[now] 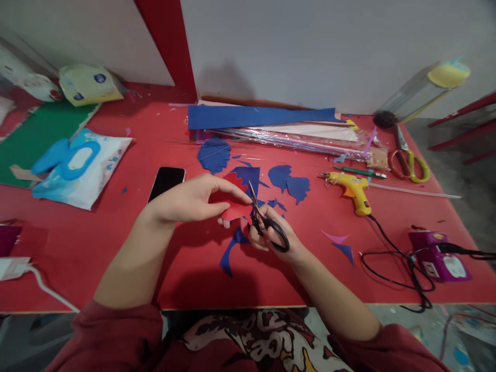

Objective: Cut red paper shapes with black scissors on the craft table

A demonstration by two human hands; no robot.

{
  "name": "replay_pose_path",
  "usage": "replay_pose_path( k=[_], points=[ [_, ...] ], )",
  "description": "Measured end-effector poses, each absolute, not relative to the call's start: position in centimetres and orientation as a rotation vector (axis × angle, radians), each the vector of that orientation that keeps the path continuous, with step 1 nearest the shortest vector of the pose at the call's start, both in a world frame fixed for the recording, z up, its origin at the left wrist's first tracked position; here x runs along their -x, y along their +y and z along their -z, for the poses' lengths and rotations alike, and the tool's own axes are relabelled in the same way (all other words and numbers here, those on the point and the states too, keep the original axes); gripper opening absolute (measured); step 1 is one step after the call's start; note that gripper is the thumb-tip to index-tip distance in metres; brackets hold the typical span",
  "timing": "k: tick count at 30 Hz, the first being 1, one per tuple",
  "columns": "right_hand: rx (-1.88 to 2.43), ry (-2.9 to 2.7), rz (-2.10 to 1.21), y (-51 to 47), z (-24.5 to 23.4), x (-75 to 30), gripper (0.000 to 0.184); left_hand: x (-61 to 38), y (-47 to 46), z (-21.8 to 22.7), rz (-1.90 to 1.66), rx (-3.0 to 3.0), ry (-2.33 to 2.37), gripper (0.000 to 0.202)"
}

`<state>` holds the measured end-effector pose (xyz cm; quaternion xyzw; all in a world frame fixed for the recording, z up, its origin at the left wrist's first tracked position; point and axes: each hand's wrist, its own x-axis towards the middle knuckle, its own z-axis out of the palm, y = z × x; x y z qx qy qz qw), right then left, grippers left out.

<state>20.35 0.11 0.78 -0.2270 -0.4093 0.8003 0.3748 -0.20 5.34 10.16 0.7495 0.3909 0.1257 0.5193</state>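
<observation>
Between the thumb and fingers of my left hand (194, 196) is a red paper cutout (234, 209) with a scalloped edge. My right hand (277, 232) grips black-handled scissors (278, 235), their blades pointing up and away beside the red piece. Whether the blades touch the paper I cannot tell. Below and beyond my hands lie blue paper scraps (234, 248). Scalloped blue cutouts (298, 188) rest to the right, and a larger blue cutout (214, 155) lies farther back.
A yellow glue gun (351, 188) with its cord, a purple power box (437, 258) and larger scissors (408, 163) lie to the right. A phone (167, 181) and a wipes pack (83, 165) are left. Blue strips (259, 118) line the back; a tall bottle (422, 93) is back right.
</observation>
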Motion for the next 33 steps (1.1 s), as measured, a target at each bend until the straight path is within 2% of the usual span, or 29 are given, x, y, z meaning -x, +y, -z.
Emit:
replay_pose_path(
  k=[7,27,33],
  points=[
    [0.519,-1.039,-2.049,0.2,-0.84,-20.31,0.036,0.22,5.3,-10.07,-0.3,-1.759,0.916,0.035],
    [0.614,-1.075,-2.042,0.18,-0.79,-20.46,0.046,0.38,5.42,-9.92,-0.276,-1.764,0.894,0.035],
    [0.564,-1.097,-2.011,0.29,-0.56,-20.46,0.041,0.24,5.45,-9.88,-0.256,-1.744,0.886,0.036]
  ],
)
